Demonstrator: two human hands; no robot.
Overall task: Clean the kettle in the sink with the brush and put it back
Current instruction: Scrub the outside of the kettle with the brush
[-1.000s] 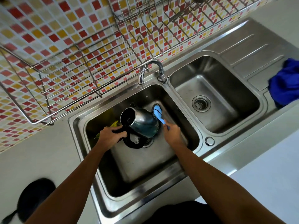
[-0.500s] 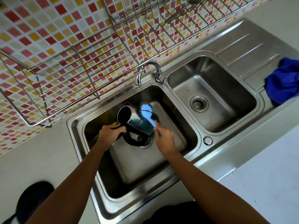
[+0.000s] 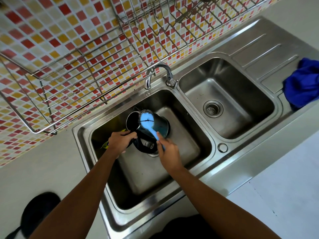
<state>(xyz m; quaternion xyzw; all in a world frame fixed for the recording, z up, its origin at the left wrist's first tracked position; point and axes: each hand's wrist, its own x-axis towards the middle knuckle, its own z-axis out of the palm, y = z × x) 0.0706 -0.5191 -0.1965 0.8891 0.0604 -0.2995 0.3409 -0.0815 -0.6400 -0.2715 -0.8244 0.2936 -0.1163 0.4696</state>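
Note:
A steel kettle [image 3: 161,126] with a black handle lies tilted on its side in the left sink basin [image 3: 143,178], its open mouth facing the back left. My left hand [image 3: 120,141] grips the black handle. My right hand [image 3: 168,150] holds the handle of a light blue brush [image 3: 146,120]. The brush head rests against the kettle's body just beside the mouth.
A faucet [image 3: 159,75] stands at the back between the basins. The right basin [image 3: 224,100] has a bare drain. A blue cloth [image 3: 303,83] lies on the drainboard. A wire dish rack [image 3: 77,75] hangs over the counter. A black round object [image 3: 39,211] sits front left.
The brush head has slid left along the kettle, from its base end to near the mouth. My left hand keeps its hold on the handle.

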